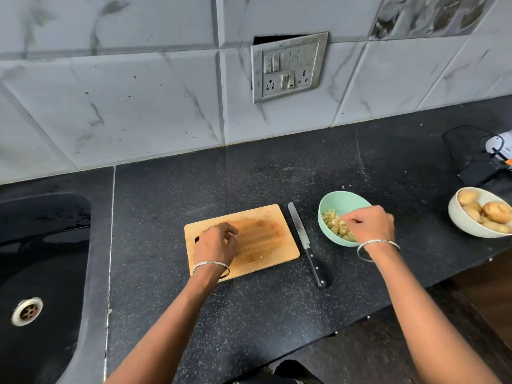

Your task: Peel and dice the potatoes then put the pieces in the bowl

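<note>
A mint-green bowl (336,202) on the black counter holds a heap of diced potato pieces (333,223). My right hand (370,223) hovers over the bowl's near side, fingers curled down onto the pieces. The wooden cutting board (266,231) lies left of the bowl, almost bare, with a tiny scrap near its front. My left hand (217,241) rests on the board's left part, fingers loosely bent; whether it holds anything cannot be made out. A knife (304,241) with a black handle lies on the counter between board and bowl. A white bowl (460,220) at the right edge holds whole unpeeled potatoes (496,212).
A black sink (41,259) with a metal drain fills the left. A tiled wall with a switch plate (289,66) stands behind. Dark cables and a small device (496,146) lie at the back right. The counter's front edge runs diagonally at lower right.
</note>
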The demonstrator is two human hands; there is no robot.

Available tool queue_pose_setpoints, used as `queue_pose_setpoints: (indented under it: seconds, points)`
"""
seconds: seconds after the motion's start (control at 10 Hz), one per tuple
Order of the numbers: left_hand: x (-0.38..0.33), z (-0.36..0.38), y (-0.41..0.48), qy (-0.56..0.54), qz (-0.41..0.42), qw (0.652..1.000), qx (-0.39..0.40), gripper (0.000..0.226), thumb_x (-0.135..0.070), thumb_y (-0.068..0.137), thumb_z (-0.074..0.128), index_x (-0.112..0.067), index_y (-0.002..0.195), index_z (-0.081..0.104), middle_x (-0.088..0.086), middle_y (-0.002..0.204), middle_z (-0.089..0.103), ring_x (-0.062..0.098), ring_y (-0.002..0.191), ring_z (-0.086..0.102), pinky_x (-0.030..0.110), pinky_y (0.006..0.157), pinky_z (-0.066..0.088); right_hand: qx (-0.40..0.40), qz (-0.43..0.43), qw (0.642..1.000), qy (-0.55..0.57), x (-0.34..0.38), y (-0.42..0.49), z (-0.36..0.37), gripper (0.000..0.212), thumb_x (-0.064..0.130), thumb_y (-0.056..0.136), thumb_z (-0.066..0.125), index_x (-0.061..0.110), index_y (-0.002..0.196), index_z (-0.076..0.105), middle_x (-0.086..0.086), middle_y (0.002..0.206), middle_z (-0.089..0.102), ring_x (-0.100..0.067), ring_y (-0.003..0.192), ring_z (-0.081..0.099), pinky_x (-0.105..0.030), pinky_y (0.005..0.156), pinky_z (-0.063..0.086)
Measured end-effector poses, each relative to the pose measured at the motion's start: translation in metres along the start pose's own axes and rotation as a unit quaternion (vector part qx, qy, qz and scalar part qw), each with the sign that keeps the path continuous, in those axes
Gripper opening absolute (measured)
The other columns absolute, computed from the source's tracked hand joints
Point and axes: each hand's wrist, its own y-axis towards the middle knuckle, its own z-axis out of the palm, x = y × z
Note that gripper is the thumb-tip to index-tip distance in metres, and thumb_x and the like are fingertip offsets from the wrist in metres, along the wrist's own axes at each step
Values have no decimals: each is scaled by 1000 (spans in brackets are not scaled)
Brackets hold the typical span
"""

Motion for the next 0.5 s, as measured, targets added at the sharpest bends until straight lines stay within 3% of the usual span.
queue_pose_setpoints:
  seconds: [0.1, 0.2, 0.3, 0.4, 0.5]
  points:
    - [-1, 0, 2, 2, 6, 1000, -4, 10, -21, 89, 63, -25, 96, 69, -11, 82, 64, 9, 71, 55, 23, 64, 41, -60, 8, 998, -21, 6, 0, -4, 17, 2, 78, 70, 16, 75, 78, -4, 85, 75, -33, 87, 66, -38, 80, 55]
    - [-2, 1, 3, 3, 6, 1000, -6, 11, -20, 89, 63, -24, 97, 70, -11, 82, 63, 9, 72, 55, 23, 64, 40, -87, -17, 996, -28, 6, 5, -3, 18, -1, 80, 67, 13, 85, 77, -14, 94, 72, -35, 90, 64, -42, 82, 54]
    - [-3, 2, 5, 6, 5, 1000, -10, 11, -22, 89, 63, -25, 97, 70, -7, 87, 68, 10, 73, 56, 25, 65, 45, 17, -20, 998, -59, 7, 7, -1, 27, -2, 84, 64, 15, 101, 76, -16, 112, 67, -38, 103, 60, -44, 91, 50]
    - [-6, 2, 5, 0, 7, 1000, -19, 11, -22, 89, 63, -25, 97, 70, -7, 89, 69, 10, 75, 57, 25, 66, 48, -81, -38, 996, -26, 6, 8, -5, 22, -3, 79, 66, 13, 89, 76, -13, 98, 67, -37, 91, 63, -44, 80, 52]
    - [-6, 4, 6, 5, 4, 1000, -29, 10, -22, 89, 63, -26, 96, 70, -8, 88, 69, 11, 75, 59, 27, 68, 52, 6, -42, 997, -64, 5, 8, -6, 22, 3, 80, 70, 17, 95, 77, -8, 104, 71, -33, 99, 62, -42, 89, 51]
